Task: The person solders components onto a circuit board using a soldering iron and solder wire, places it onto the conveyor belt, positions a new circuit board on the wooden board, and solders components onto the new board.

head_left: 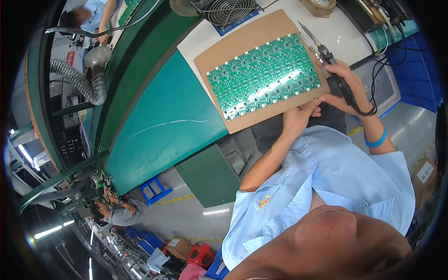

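A green circuit board panel (263,74), dense with small parts, lies on a brown cardboard sheet (233,125) at the bench edge. In my right hand (346,95) is a soldering iron (343,86) with a black handle. Its slim metal end points up and away beside the cardboard's right edge, clear of the board. My left hand (298,119) is closed at the cardboard's near edge, its fingertips meeting those of my right hand. Whatever they pinch, if anything, is hidden.
A fan with a round wire guard (231,11) stands behind the cardboard. A small container (319,7) sits at the far right, with cables (382,56) nearby. The teal bench mat (172,126) stretches left, a thin wire on it. Other people work at the left.
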### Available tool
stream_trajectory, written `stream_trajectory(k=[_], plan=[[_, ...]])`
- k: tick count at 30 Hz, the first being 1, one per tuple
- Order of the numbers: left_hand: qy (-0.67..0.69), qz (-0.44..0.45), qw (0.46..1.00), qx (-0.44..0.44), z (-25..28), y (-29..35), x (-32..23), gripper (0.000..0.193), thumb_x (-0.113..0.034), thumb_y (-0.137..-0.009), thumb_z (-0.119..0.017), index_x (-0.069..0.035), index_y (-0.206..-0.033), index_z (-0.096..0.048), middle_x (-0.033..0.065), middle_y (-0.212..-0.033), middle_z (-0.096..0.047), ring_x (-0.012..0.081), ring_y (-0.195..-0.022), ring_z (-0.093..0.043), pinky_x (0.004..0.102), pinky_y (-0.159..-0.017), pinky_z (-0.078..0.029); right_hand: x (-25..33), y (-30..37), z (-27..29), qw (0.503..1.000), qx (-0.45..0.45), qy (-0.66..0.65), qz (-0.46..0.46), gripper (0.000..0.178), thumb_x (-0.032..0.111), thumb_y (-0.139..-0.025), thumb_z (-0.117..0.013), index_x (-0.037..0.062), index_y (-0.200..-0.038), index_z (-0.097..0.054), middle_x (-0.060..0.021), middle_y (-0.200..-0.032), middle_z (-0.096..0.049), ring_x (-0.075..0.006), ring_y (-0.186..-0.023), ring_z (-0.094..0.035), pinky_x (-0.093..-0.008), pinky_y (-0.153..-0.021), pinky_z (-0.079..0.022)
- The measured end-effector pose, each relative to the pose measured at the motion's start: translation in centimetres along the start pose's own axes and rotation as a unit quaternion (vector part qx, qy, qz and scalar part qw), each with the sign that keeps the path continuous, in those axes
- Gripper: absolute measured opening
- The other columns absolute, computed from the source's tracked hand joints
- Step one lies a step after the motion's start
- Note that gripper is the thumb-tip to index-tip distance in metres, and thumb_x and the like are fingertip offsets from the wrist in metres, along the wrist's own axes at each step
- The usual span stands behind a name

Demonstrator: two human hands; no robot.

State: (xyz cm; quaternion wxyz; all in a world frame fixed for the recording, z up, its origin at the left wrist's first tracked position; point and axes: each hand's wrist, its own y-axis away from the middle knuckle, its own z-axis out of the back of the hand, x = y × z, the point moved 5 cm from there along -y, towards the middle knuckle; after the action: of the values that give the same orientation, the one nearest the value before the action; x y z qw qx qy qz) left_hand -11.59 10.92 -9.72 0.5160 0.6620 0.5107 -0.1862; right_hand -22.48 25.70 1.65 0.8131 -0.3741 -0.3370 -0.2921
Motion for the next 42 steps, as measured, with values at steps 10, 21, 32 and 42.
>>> stream_trajectory(k=[10, 21, 32, 42], plan=[[-0.162, -0.024, 0.980, 0.115, 0.7, 2.1, -2.5, 0.024, -0.008, -0.098, -0.077, 0.005, -0.118, -0.072, 0.0077, -0.090, -0.075, 0.0137, -0.079, -0.071, 0.0246, -0.071, -0.056, -0.8, 0.8, -0.6, 0.999, 0.040, 0.027, 0.004, 0.075, 0.014, -0.072, -0.097, 0.0069, -0.138, -0.064, -0.0164, -0.143, -0.066, -0.0367, -0.133, -0.062, -0.0437, -0.113, -0.048], [-0.193, -0.228, 0.951, 0.085, 1.8, 8.6, -6.5, 0.047, 0.004, -0.086, -0.083, 0.004, -0.130, -0.066, 0.0157, -0.106, -0.075, 0.0190, -0.084, -0.072, 0.0288, -0.079, -0.060, -0.6, 0.8, -0.6, 0.999, 0.026, 0.022, 0.006, 0.072, 0.014, -0.074, -0.096, 0.0066, -0.138, -0.065, -0.0159, -0.141, -0.067, -0.0371, -0.128, -0.063, -0.0443, -0.112, -0.049], [-0.391, -0.510, 0.745, -0.179, 6.6, 11.0, -12.6, 0.067, -0.002, -0.079, -0.091, -0.002, -0.138, -0.060, 0.0169, -0.133, -0.067, 0.0328, -0.122, -0.066, 0.0445, -0.108, -0.054, -0.8, 0.6, -0.8, 1.000, 0.015, 0.010, 0.000, 0.070, 0.011, -0.078, -0.094, 0.0050, -0.140, -0.064, -0.0154, -0.143, -0.066, -0.0321, -0.123, -0.067, -0.0381, -0.106, -0.052], [-0.556, -0.414, 0.687, -0.216, 7.8, 9.6, -14.6, 0.077, -0.017, -0.076, -0.095, -0.003, -0.145, -0.061, 0.0143, -0.150, -0.062, 0.0402, -0.146, -0.051, 0.0502, -0.122, -0.041, -0.4, -1.0, -0.9, 0.999, -0.012, -0.015, 0.034, 0.069, 0.008, -0.078, -0.093, 0.0062, -0.140, -0.063, -0.0122, -0.136, -0.071, -0.0288, -0.110, -0.073, -0.0370, -0.098, -0.057]])
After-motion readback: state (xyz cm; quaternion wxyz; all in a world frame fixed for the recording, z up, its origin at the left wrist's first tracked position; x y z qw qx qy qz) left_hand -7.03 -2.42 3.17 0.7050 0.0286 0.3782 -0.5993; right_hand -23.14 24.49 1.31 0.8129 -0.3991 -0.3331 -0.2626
